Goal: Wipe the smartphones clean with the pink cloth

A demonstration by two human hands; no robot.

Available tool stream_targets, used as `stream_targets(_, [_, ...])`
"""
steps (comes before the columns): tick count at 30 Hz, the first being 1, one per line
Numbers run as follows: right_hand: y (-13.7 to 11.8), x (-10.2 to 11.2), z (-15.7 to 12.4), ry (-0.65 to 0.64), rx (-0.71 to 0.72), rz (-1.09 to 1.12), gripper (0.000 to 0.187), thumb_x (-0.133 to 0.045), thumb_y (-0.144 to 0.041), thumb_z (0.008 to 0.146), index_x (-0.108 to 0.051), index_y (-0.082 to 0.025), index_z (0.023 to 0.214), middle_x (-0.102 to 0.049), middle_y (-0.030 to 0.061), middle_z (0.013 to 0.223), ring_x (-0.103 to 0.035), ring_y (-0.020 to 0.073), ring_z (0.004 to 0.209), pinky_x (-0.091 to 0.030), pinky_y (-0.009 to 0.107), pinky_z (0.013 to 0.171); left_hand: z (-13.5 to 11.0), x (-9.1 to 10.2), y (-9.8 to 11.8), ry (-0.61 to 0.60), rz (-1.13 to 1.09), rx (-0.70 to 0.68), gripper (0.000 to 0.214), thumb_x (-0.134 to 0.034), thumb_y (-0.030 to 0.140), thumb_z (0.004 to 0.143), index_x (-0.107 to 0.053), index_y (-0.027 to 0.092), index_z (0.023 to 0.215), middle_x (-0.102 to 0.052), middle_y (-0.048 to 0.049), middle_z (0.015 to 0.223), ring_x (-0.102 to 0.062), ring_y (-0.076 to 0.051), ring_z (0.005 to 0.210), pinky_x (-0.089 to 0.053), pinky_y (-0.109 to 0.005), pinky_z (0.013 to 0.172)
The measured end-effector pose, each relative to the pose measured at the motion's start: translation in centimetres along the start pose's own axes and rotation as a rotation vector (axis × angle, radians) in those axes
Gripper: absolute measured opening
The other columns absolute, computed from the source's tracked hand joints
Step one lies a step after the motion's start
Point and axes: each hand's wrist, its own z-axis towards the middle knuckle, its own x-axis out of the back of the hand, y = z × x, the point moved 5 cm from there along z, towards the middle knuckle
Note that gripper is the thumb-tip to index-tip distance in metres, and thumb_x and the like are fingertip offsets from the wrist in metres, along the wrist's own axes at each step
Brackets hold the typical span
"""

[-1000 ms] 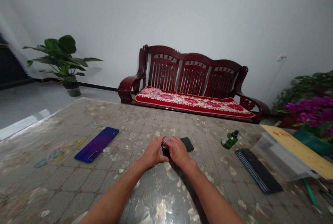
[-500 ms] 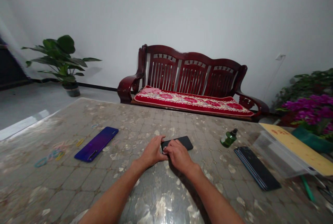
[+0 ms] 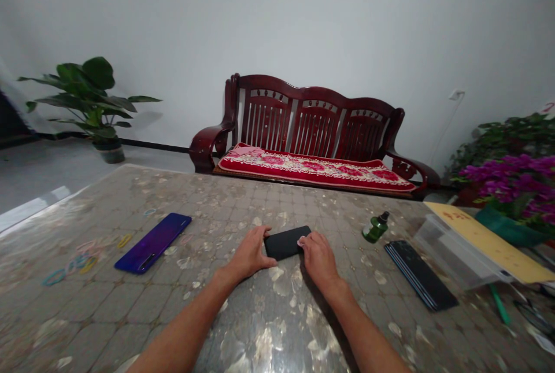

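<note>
A black smartphone (image 3: 284,243) lies flat on the patterned tablecloth in front of me. My left hand (image 3: 252,250) grips its left end, with the thumb at the near edge and the fingers at the far edge. Pinched in my right hand (image 3: 319,254) is a small pale pinkish wad (image 3: 301,241), pressed on the right part of the phone's dark face. Whether the wad is cloth or tissue I cannot tell. Fingers partly hide the phone's right end.
On the left lie a purple-blue phone (image 3: 154,243) and several coloured hair ties (image 3: 82,260). To the right are a green bottle (image 3: 375,228), a stack of dark phones (image 3: 418,273) and a clear plastic box (image 3: 459,257) under a yellow board (image 3: 489,240). A wooden bench (image 3: 312,118) stands beyond the table.
My right hand has slid rightward along the phone with the wad, from the left end to the right end, uncovering the middle. My left hand stays at the left end. The view has shifted slightly.
</note>
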Motion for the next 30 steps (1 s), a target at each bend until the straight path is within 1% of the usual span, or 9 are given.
stream_targets(3, [-2.8, -0.3, -0.9, -0.033, 0.126, 0.031, 0.027, -0.046, -0.013, 0.096, -0.071, -0.021, 0.091, -0.062, 0.0050, 0.089, -0.052, 0.0188, 0.087, -0.038, 0.027, 0.078, 0.0, -0.1, -0.1, 0.015, -0.024, -0.003, 0.086, -0.089, 0.020, 0.045, -0.053, 0.019, 0.123, -0.063, -0.0091, 0.111, -0.058, -0.033, 0.110, -0.046, -0.047, 0.098])
stream_targets(5, [-3.3, -0.4, -1.2, -0.045, 0.166, 0.043, 0.026, -0.046, -0.014, 0.097, -0.071, -0.022, 0.092, -0.062, 0.0046, 0.088, -0.052, 0.0186, 0.086, -0.038, 0.027, 0.077, 0.0, 0.0, -0.1, 0.015, -0.026, 0.002, 0.085, -0.089, 0.019, 0.046, -0.053, 0.019, 0.123, -0.063, -0.0091, 0.111, -0.058, -0.033, 0.110, -0.047, -0.047, 0.098])
stream_targets(7, [-2.1, -0.2, -1.0, -0.040, 0.130, 0.036, 0.027, -0.046, -0.014, 0.097, -0.071, -0.022, 0.092, -0.062, 0.0045, 0.088, -0.053, 0.0184, 0.087, -0.038, 0.026, 0.079, -0.1, 0.0, 0.0, 0.008, -0.018, 0.009, 0.084, -0.088, 0.019, 0.047, -0.052, 0.018, 0.123, -0.063, -0.0101, 0.112, -0.059, -0.033, 0.109, -0.047, -0.047, 0.098])
stream_targets(11, [2.4, 0.5, 0.1, -0.006, -0.059, -0.032, 0.027, -0.046, -0.015, 0.096, -0.073, -0.021, 0.095, -0.065, 0.0063, 0.091, -0.055, 0.0189, 0.092, -0.039, 0.026, 0.083, -0.1, 0.1, 0.2, -0.017, 0.013, 0.019, 0.082, -0.087, 0.019, 0.049, -0.052, 0.017, 0.123, -0.062, -0.0109, 0.114, -0.058, -0.033, 0.112, -0.047, -0.046, 0.098])
stream_targets(13, [3.6, 0.9, 0.3, -0.009, -0.113, -0.061, 0.027, -0.047, -0.015, 0.095, -0.073, -0.020, 0.095, -0.066, 0.0072, 0.093, -0.056, 0.0194, 0.093, -0.039, 0.026, 0.084, -0.1, 0.1, 0.3, -0.026, 0.024, 0.020, 0.081, -0.087, 0.019, 0.050, -0.052, 0.018, 0.123, -0.063, -0.0108, 0.114, -0.058, -0.033, 0.113, -0.047, -0.045, 0.099])
stream_targets(20, [3.1, 1.1, -0.4, -0.039, -0.065, -0.067, 0.027, -0.048, -0.013, 0.094, -0.074, -0.021, 0.090, -0.065, 0.0071, 0.089, -0.056, 0.0205, 0.090, -0.040, 0.028, 0.081, -0.1, 0.3, 0.7, -0.030, 0.023, 0.017, 0.080, -0.084, 0.020, 0.051, -0.052, 0.015, 0.123, -0.062, -0.0125, 0.115, -0.057, -0.034, 0.113, -0.047, -0.047, 0.098])
stream_targets(22, [3.3, 0.9, 0.2, -0.041, -0.064, -0.061, 0.027, -0.049, -0.014, 0.093, -0.074, -0.021, 0.090, -0.065, 0.0071, 0.089, -0.056, 0.0206, 0.090, -0.040, 0.028, 0.081, -0.1, 0.3, 0.9, -0.033, 0.024, 0.009, 0.078, -0.084, 0.020, 0.051, -0.053, 0.016, 0.122, -0.062, -0.0122, 0.115, -0.057, -0.034, 0.112, -0.047, -0.047, 0.098])
stream_targets(28, [3.4, 0.1, 4.1, -0.103, -0.056, -0.104, 0.029, -0.048, -0.011, 0.093, -0.075, -0.020, 0.090, -0.066, 0.0080, 0.093, -0.055, 0.0206, 0.093, -0.040, 0.028, 0.082, -0.2, 0.5, 1.2, -0.015, 0.042, -0.001, 0.076, -0.083, 0.019, 0.050, -0.054, 0.019, 0.120, -0.063, -0.0096, 0.112, -0.058, -0.033, 0.110, -0.047, -0.045, 0.097])
stream_targets(30, [3.1, 0.0, 4.5, -0.119, -0.038, -0.118, 0.029, -0.047, -0.010, 0.093, -0.075, -0.020, 0.089, -0.066, 0.0081, 0.093, -0.055, 0.0210, 0.094, -0.040, 0.029, 0.082, -0.1, 0.5, 1.1, -0.013, 0.041, 0.009, 0.076, -0.083, 0.019, 0.051, -0.054, 0.018, 0.120, -0.062, -0.0101, 0.113, -0.058, -0.033, 0.110, -0.047, -0.045, 0.097])
